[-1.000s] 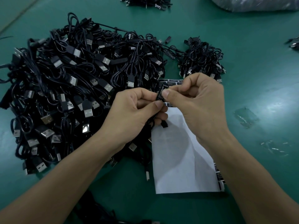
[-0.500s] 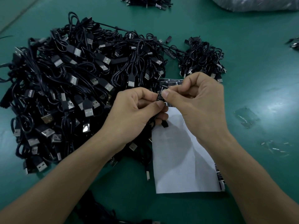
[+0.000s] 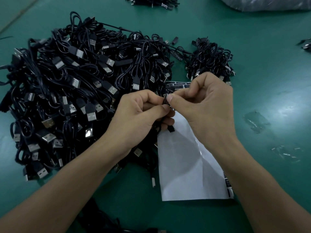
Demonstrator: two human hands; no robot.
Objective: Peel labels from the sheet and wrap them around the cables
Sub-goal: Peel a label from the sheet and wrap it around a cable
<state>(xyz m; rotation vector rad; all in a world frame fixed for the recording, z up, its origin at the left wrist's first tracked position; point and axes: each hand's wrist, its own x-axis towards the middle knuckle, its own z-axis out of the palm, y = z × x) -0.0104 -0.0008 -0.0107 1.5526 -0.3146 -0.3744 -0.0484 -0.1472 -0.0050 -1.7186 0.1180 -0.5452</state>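
A label (image 3: 167, 100) is pinched by the right hand (image 3: 207, 105) against a cable (image 3: 162, 121) gripped in the left hand (image 3: 140, 115), above the sheet (image 3: 188, 165); it should be pressed flat and wrapped squarely.

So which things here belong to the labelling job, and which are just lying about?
In use: left hand, right hand, small black label, thin black cable, white label sheet, big black cable pile.
Idle: clear plastic scraps, plastic bag.

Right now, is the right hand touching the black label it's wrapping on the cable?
Touching. In the head view, the right hand pinches the black label between thumb and forefinger, its thumb tip pressed against it, with the left hand holding the cable just below.
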